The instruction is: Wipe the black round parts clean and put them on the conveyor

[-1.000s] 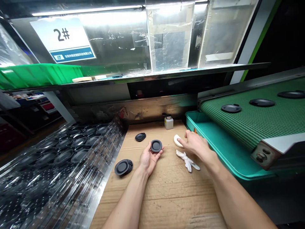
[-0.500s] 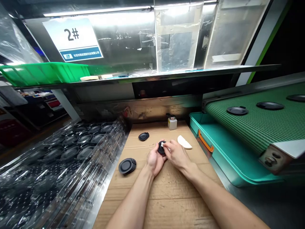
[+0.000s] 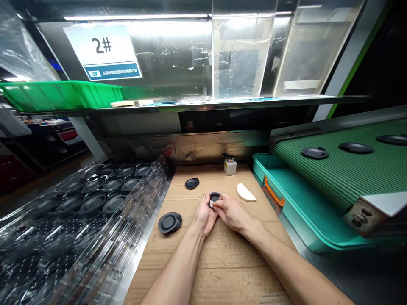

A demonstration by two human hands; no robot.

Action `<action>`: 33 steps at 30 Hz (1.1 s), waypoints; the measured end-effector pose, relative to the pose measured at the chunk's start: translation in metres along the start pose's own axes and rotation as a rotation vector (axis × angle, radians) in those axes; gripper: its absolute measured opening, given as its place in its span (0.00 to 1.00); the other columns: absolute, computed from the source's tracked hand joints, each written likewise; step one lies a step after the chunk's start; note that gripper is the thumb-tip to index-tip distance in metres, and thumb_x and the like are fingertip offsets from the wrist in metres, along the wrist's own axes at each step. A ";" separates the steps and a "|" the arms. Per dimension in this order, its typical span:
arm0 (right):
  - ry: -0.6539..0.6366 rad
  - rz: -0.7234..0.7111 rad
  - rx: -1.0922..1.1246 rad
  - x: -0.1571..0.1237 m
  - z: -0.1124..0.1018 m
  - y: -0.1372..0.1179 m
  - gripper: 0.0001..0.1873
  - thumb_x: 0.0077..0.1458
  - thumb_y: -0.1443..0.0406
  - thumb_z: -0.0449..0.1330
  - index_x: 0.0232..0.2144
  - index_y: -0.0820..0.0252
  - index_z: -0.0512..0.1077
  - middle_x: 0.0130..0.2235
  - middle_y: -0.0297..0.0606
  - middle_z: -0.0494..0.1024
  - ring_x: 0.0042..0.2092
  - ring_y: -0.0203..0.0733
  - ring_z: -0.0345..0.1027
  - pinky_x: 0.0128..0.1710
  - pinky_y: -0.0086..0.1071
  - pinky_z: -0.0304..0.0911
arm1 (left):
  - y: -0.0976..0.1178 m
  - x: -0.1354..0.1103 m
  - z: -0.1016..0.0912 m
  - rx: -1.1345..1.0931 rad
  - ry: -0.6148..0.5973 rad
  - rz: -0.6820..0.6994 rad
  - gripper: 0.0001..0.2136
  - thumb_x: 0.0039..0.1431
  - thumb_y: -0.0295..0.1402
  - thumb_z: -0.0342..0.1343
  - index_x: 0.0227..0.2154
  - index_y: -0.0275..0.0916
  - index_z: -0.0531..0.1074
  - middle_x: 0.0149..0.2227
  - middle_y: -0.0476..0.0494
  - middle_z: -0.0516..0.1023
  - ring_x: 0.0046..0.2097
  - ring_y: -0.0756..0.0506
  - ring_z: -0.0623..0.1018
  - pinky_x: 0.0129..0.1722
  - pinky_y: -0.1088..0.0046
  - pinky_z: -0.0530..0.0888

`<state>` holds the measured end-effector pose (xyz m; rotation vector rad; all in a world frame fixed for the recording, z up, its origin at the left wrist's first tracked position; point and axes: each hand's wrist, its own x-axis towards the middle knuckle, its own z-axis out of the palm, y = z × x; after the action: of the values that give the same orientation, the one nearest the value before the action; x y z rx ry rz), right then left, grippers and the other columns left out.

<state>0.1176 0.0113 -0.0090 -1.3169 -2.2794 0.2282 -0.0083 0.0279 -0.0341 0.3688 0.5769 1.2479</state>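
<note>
My left hand (image 3: 204, 215) holds a round black plastic disc (image 3: 215, 196) by its edge, above the cardboard sheet (image 3: 235, 271). Pinched in my right hand (image 3: 231, 212) is a small white wiping pad (image 3: 212, 203), pressed on the near left part of the disc's face. A single black disc (image 3: 192, 183) lies flat beyond my left hand. Closer to me on the left, several more overlap in a small stack (image 3: 169, 223). To the right of my hands lies a white half-round pad (image 3: 246, 192). A white square bottle (image 3: 230, 166) with a dark, opened lid stands at the back.
Clear trays (image 3: 108, 203) filled with black discs cover the left side. On the right, a green conveyor belt (image 3: 337, 178) carries several discs above a teal bin (image 3: 302, 212) with an orange handle. A green basket (image 3: 63, 96) sits on the overhead shelf (image 3: 197, 107).
My right hand has moved the white pad from the disc's upper middle down and left to its near edge. Discs on the belt have shifted slightly left in view.
</note>
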 end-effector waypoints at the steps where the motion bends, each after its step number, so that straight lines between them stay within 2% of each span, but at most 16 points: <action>1: 0.015 0.026 -0.034 -0.001 0.000 -0.001 0.14 0.63 0.60 0.50 0.38 0.53 0.75 0.37 0.36 0.68 0.34 0.35 0.63 0.32 0.27 0.54 | 0.000 0.000 0.000 0.004 0.001 -0.014 0.12 0.64 0.35 0.46 0.42 0.33 0.70 0.39 0.36 0.78 0.42 0.44 0.78 0.44 0.64 0.75; 3: 0.051 0.059 -0.094 0.001 0.002 -0.002 0.16 0.64 0.60 0.47 0.41 0.52 0.74 0.37 0.37 0.68 0.35 0.36 0.63 0.32 0.28 0.54 | -0.001 0.000 0.001 0.013 0.004 -0.013 0.12 0.64 0.35 0.47 0.42 0.33 0.70 0.41 0.35 0.78 0.43 0.44 0.78 0.44 0.64 0.76; 6: 0.069 0.016 -0.113 0.009 0.005 -0.002 0.16 0.65 0.60 0.46 0.45 0.50 0.73 0.37 0.36 0.67 0.37 0.36 0.62 0.34 0.27 0.54 | -0.001 0.002 0.001 0.011 0.012 0.036 0.11 0.64 0.33 0.47 0.40 0.33 0.71 0.42 0.35 0.78 0.44 0.44 0.78 0.45 0.66 0.75; 11: 0.129 0.099 -0.200 0.013 0.006 -0.002 0.18 0.65 0.59 0.44 0.43 0.52 0.73 0.36 0.37 0.67 0.36 0.37 0.61 0.34 0.29 0.53 | -0.001 0.002 0.003 0.023 0.024 0.008 0.11 0.65 0.33 0.45 0.41 0.35 0.70 0.42 0.36 0.78 0.46 0.44 0.78 0.45 0.63 0.76; 14: 0.108 0.082 -0.206 0.007 0.006 -0.005 0.17 0.65 0.59 0.44 0.43 0.53 0.72 0.36 0.37 0.68 0.36 0.37 0.61 0.33 0.29 0.52 | -0.002 0.000 0.004 0.028 0.042 0.067 0.09 0.64 0.32 0.47 0.39 0.34 0.70 0.40 0.36 0.79 0.45 0.44 0.78 0.45 0.64 0.76; 19: 0.130 0.129 -0.213 0.009 0.009 -0.012 0.18 0.66 0.59 0.43 0.43 0.53 0.72 0.37 0.38 0.68 0.37 0.38 0.62 0.33 0.29 0.52 | -0.005 -0.002 0.005 0.042 0.002 0.064 0.09 0.64 0.31 0.48 0.39 0.34 0.72 0.41 0.38 0.79 0.45 0.45 0.78 0.47 0.65 0.75; 23: 0.153 0.073 -0.204 0.009 0.011 -0.015 0.17 0.66 0.60 0.44 0.46 0.52 0.71 0.38 0.38 0.69 0.38 0.38 0.62 0.35 0.29 0.53 | -0.007 -0.004 0.004 0.076 0.013 0.168 0.08 0.61 0.30 0.51 0.37 0.34 0.73 0.42 0.38 0.79 0.47 0.45 0.77 0.50 0.67 0.73; 26: 0.180 0.125 -0.236 0.009 0.008 -0.010 0.18 0.66 0.60 0.43 0.44 0.53 0.71 0.37 0.38 0.69 0.38 0.38 0.62 0.36 0.29 0.54 | -0.007 -0.006 0.005 0.112 0.000 0.126 0.09 0.62 0.32 0.51 0.41 0.35 0.73 0.43 0.37 0.78 0.47 0.44 0.77 0.49 0.64 0.73; 30: 0.153 0.202 -0.267 0.005 0.006 -0.006 0.17 0.65 0.60 0.44 0.41 0.55 0.72 0.37 0.39 0.70 0.38 0.39 0.64 0.35 0.30 0.54 | -0.005 -0.007 0.007 0.114 0.027 0.113 0.10 0.63 0.33 0.48 0.41 0.35 0.71 0.42 0.38 0.79 0.46 0.43 0.78 0.45 0.62 0.75; 33: 0.109 0.223 -0.253 -0.003 0.009 -0.013 0.16 0.64 0.61 0.45 0.40 0.56 0.72 0.38 0.40 0.71 0.38 0.40 0.65 0.34 0.31 0.56 | -0.005 -0.006 0.007 0.102 0.065 0.148 0.08 0.63 0.31 0.49 0.40 0.36 0.71 0.39 0.40 0.79 0.43 0.45 0.79 0.45 0.64 0.75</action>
<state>0.1047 0.0029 -0.0129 -1.6709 -2.1216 -0.0604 -0.0013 0.0210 -0.0304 0.4644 0.6804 1.3796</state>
